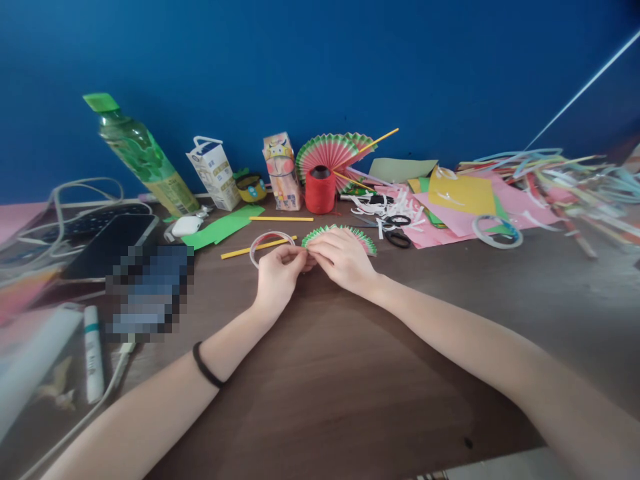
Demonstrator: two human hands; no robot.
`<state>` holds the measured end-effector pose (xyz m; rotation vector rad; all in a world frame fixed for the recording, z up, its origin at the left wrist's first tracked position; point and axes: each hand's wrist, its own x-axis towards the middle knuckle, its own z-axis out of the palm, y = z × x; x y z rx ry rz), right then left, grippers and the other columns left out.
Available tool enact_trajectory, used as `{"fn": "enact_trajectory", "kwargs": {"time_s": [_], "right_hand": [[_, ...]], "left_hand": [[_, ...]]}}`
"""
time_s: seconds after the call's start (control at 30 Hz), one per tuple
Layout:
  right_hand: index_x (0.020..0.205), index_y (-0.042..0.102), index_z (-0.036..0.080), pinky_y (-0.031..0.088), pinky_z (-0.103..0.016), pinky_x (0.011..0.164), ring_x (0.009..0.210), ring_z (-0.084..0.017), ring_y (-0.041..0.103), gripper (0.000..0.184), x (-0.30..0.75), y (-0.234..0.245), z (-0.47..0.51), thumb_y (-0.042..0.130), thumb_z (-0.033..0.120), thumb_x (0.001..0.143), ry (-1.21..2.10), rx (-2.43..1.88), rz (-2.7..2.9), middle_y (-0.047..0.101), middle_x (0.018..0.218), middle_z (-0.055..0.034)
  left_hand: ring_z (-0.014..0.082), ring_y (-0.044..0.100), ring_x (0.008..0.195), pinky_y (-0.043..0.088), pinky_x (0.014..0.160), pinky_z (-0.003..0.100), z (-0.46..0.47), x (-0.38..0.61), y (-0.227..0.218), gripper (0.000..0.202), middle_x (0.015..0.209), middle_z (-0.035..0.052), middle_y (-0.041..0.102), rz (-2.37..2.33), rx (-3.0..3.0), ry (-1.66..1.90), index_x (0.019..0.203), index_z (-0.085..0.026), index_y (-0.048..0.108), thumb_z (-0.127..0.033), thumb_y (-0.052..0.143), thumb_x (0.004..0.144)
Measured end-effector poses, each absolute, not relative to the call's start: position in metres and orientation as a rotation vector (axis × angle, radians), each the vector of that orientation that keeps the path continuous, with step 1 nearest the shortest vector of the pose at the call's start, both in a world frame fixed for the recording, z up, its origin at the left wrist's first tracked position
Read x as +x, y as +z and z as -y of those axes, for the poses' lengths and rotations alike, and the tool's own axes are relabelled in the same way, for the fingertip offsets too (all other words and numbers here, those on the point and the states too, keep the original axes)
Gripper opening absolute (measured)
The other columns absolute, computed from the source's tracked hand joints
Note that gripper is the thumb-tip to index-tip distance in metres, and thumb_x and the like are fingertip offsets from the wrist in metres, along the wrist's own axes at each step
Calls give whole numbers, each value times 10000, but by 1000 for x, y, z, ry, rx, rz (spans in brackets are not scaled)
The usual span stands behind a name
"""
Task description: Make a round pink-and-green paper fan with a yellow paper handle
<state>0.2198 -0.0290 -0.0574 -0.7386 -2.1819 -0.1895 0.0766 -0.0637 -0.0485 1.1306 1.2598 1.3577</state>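
Note:
A small pleated paper fan [369, 241], green-edged with a pink inner part, lies on the table, mostly hidden under my right hand [343, 259]. The fingers of that hand curl over the fan, their tips pointing left. My left hand [280, 275] is closed in a pinch at the fan's left end, its fingertips meeting those of the right. What sits between the left fingers is too small to make out. Just behind the left hand lie a roll of clear tape [255, 248] and a yellow stick [234, 254]. Another yellow stick [281, 219] rests farther back.
Along the blue wall stand a green bottle [150, 163], two cartons, a red thread spool [320, 191] and larger pleated fans [320, 152]. Black-handled scissors [399, 238], paper shreds, coloured sheets [460, 193] and another tape roll [500, 244] lie right; phones, cables and a marker [93, 357] left.

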Motion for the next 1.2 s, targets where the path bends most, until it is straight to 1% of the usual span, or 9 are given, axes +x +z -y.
{"fn": "enact_trajectory", "kwargs": {"time_s": [0.2,0.43,0.7,0.87,1.0,1.2], "right_hand": [[788,642,170,408,-329,698,792,-186,548,234,219,-57,29,441,194,905,-205,-755,2209,686,830,-60],[749,631,156,432,-320,688,765,-188,549,224,216,-57,30,452,164,883,-251,-740,2174,682,787,-62],[749,609,171,440,-333,725,785,-186,566,204,215,-57,31,453,170,881,-107,-773,2158,682,809,-62],[750,595,177,438,-343,761,798,-176,582,167,215,-58,31,476,155,865,0,-767,2114,680,821,-54],[745,592,186,444,-346,783,801,-172,586,146,215,-60,31,497,146,848,78,-756,2073,678,815,-40],[741,599,182,456,-347,781,807,-176,590,137,215,-60,30,507,144,835,169,-744,2039,677,805,-49]], "left_hand": [[141,658,625,544,639,251,63,75,-50,166,635,21,674,-1261,1161,1354,720,-119,631,-272,668,667],[130,648,622,531,638,239,62,74,-53,137,632,7,667,-1279,1178,1351,703,-129,632,-259,658,667],[140,647,622,534,645,261,62,74,-52,153,632,15,668,-1266,1151,1354,683,-129,625,-268,676,645],[150,653,635,541,662,277,62,75,-51,182,632,16,667,-1247,1127,1359,688,-127,624,-284,694,628],[145,650,610,547,663,280,61,75,-50,198,612,12,661,-1230,1124,1357,686,-128,620,-299,699,623],[150,654,614,558,674,293,62,76,-49,213,621,16,667,-1240,1119,1354,687,-131,621,-312,712,621]]}}
